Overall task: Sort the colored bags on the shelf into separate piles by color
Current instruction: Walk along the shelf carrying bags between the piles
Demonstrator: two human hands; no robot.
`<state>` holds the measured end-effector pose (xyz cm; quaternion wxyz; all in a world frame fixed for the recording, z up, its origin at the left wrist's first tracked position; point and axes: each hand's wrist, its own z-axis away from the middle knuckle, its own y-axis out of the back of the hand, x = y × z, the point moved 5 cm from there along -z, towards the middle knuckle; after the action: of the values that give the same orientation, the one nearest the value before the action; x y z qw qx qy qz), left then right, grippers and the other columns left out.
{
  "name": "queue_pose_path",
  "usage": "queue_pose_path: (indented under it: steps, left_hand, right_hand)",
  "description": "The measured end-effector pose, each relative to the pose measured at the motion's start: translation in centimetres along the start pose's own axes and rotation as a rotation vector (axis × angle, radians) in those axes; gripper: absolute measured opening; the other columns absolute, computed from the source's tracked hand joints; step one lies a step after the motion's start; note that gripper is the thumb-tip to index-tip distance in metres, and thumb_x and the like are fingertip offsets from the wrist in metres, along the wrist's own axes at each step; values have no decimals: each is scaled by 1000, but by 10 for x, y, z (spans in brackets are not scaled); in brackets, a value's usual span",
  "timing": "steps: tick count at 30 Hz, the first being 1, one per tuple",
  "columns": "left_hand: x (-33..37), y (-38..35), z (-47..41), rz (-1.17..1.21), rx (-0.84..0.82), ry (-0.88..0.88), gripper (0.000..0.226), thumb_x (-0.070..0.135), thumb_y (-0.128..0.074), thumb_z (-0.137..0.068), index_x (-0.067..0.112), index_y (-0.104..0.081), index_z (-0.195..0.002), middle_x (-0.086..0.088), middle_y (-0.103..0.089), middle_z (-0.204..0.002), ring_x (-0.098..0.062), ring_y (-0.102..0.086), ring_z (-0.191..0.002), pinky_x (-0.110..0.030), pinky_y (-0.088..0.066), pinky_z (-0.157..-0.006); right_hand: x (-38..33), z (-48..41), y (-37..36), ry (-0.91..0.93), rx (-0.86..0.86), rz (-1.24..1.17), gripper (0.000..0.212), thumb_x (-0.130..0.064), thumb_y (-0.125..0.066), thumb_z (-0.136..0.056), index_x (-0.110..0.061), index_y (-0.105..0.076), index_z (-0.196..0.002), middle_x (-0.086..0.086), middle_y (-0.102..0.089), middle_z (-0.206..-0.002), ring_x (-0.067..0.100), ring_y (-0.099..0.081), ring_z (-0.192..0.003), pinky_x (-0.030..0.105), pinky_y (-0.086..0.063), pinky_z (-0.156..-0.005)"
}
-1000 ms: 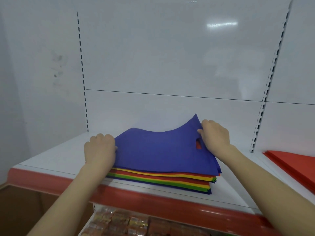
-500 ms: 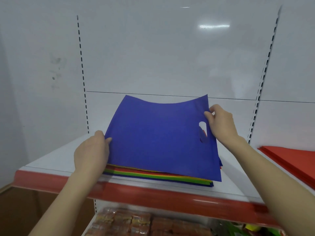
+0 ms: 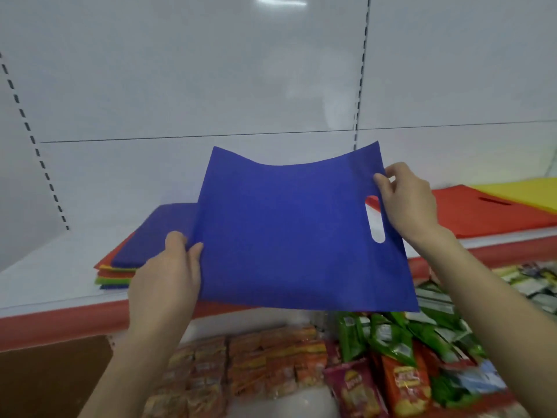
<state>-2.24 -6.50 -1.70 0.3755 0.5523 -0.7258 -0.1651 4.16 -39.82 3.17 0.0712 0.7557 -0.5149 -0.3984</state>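
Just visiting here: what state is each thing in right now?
Blue bag: held up in the air, top edge sagging.
Left hand: grips its left edge.
Right hand: pinches its right edge.
Mixed stack: flat on the shelf, blue on top.
Red pile: flat on the shelf, right.

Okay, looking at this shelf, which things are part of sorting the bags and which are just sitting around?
Part of the job: blue bag, gripped by left hand and right hand; mixed stack; red pile; yellow pile; shelf.
Just lying about: orange snack packets and green snack packets on the lower level.
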Motion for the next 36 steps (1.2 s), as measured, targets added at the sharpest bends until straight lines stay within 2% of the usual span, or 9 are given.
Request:
queue_pose_path:
  steps: [7,9,13,18,21,25,28,32,36]
  left_hand:
    - [101,-55,27,135,-128,-192,23,10,-66,-82,4,-46,-73,-6,-37,-39,-33,-48,-34,-24,-24,-40]
    - [144,-77,33,190,-125,-212,21,17,-58,-88,7,-43,-77,-1,-34,-44,-32,-48,-41,-26,-22,-42]
    - [243,-117,52,323,-114,-268,22,31,-40,-96,10,-40,-89,-13,-53,-65,-38,-57,-70,-37,-33,-57]
    - [351,-154,78,432,-147,-323,22,29,-43,-95,9,-41,-86,-14,-50,-60,-42,-58,-72,-36,-29,-57]
    - [403,-181,90,445,-202,-367,22,28,-45,-95,10,-37,-83,0,-33,-51,-41,-57,-65,-34,-25,-50]
    - [469,-209,103,393,-243,-550,27,25,-48,-89,4,-47,-71,-4,-38,-37,-29,-44,-30,-16,-5,-40]
    - [512,-239,109,455,-278,-512,22,8,-67,-82,0,-50,-71,-12,-44,-38,-34,-46,-30,-19,-15,-41]
    - [571,-273,112,503,-276,-555,21,20,-54,-81,3,-49,-70,-10,-43,-38,-32,-46,-30,-23,-25,-37]
    - [638,-304,102,601,-240,-590,23,22,-50,-87,6,-46,-72,-6,-40,-39,-32,-46,-33,-19,-13,-37]
  right_hand:
    - [105,9,90,-98,68,268,32,-30,-40,-99,-2,-50,-110,23,-63,-101,41,-55,-92,40,-36,-67]
    - [143,8,121,-139,79,332,33,-30,-39,-100,-1,-50,-111,24,-62,-102,41,-55,-93,39,-34,-66]
    - [224,4,191,-234,103,475,35,-32,-37,-101,-2,-49,-114,24,-62,-104,42,-55,-96,38,-32,-67]
    - [312,3,271,-339,158,530,34,-32,-38,-100,-3,-51,-112,23,-62,-107,41,-55,-100,43,-41,-77]
    - [355,4,308,-377,192,558,34,-32,-37,-100,-3,-50,-112,24,-62,-105,42,-55,-98,42,-41,-75]
    - [407,0,345,-438,235,604,34,-33,-36,-100,-4,-50,-110,21,-63,-103,40,-56,-95,40,-39,-71]
    - [445,-8,362,-465,260,632,34,-35,-37,-100,-6,-49,-112,19,-63,-104,40,-57,-94,40,-40,-70]
    - [494,-30,378,-475,279,650,33,-34,-36,-100,-6,-49,-114,18,-63,-106,39,-58,-95,40,-43,-71]
    - [544,-58,397,-507,307,651,34,-33,-36,-100,-6,-50,-116,18,-63,-108,38,-57,-96,41,-44,-74]
